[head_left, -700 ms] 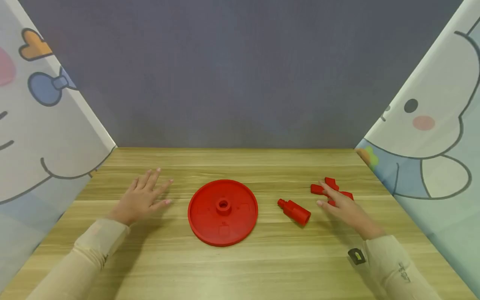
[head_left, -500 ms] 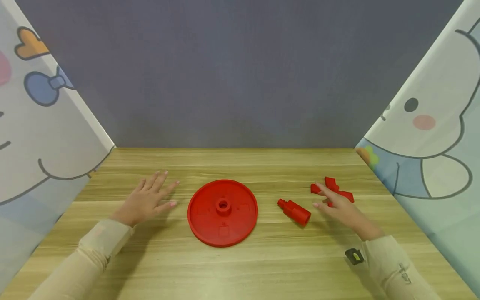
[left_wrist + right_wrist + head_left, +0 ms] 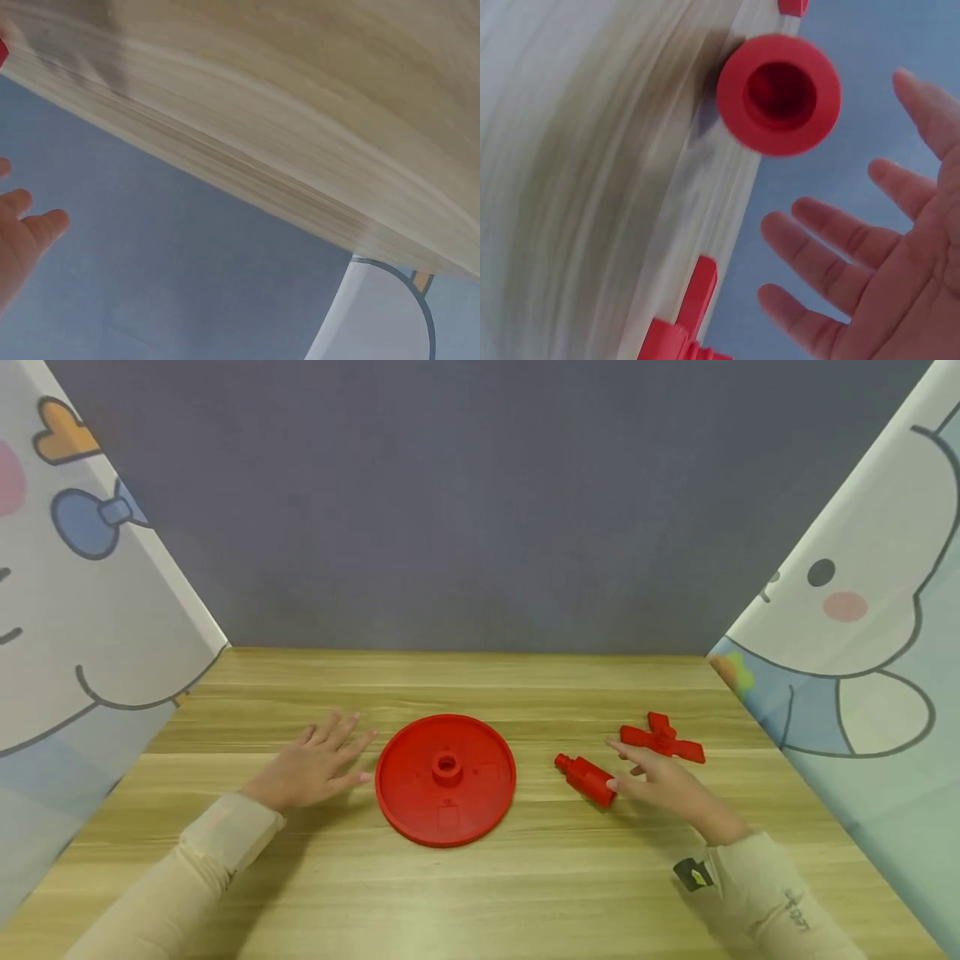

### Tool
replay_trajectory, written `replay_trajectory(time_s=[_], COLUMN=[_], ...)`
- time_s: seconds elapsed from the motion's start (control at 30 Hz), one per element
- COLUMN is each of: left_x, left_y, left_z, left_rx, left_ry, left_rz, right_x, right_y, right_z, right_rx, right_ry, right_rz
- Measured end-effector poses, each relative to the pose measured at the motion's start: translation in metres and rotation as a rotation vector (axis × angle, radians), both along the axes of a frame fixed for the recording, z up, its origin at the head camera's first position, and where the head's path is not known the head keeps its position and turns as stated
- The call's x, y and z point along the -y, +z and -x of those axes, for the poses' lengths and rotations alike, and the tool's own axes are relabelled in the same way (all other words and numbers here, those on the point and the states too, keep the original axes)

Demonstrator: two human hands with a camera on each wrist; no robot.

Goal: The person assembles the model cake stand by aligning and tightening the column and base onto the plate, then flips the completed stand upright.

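Note:
A round red disc with a raised rim and a central socket lies on the table. To its right a red stepped cylinder rests on its side; its hollow end faces the right wrist camera. Farther right is a red bladed piece, shaped like a propeller. My left hand is spread just left of the disc and holds nothing. My right hand hovers by the cylinder's hollow end with fingers extended and nothing in its grasp. In the left wrist view only some fingertips show.
The wood-grain table ends at a dark grey panel along the back. White and blue cartoon-printed panels stand at both sides. A black tag hangs near the right cuff.
My left hand has moved right, closer to the disc. The right hand has shifted left from over the bladed piece to the cylinder's hollow end, uncovering the bladed piece.

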State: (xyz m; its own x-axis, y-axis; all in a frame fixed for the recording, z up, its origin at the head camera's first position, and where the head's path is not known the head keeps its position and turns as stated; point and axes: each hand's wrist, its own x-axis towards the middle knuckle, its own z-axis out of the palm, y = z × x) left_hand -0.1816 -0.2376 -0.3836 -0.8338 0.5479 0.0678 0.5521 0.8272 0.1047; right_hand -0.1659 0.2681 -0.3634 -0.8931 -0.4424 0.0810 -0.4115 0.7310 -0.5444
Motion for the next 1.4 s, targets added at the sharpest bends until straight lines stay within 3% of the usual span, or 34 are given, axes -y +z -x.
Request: replay_trajectory(time_s=[0.4,0.93,1.4], left_x=[-0.008,-0.023,-0.026], left_y=[-0.004,-0.011,-0.011], left_z=[-0.004,-0.002,-0.001], left_rx=[-0.003,0.074,0.076], left_ry=[-0.052,-0.059,-0.075], left_rz=[0.068,0.09,0.121], right_x=[0.016,0.023,0.022], right_y=[-0.012,-0.019,-0.021], right_z=[0.003,0.002,0.004], right_rx=[0.075,0.136,0.153], right_ry=[0.06,-0.058,-0.079], right_rz=[0.037,-0.025,-0.027])
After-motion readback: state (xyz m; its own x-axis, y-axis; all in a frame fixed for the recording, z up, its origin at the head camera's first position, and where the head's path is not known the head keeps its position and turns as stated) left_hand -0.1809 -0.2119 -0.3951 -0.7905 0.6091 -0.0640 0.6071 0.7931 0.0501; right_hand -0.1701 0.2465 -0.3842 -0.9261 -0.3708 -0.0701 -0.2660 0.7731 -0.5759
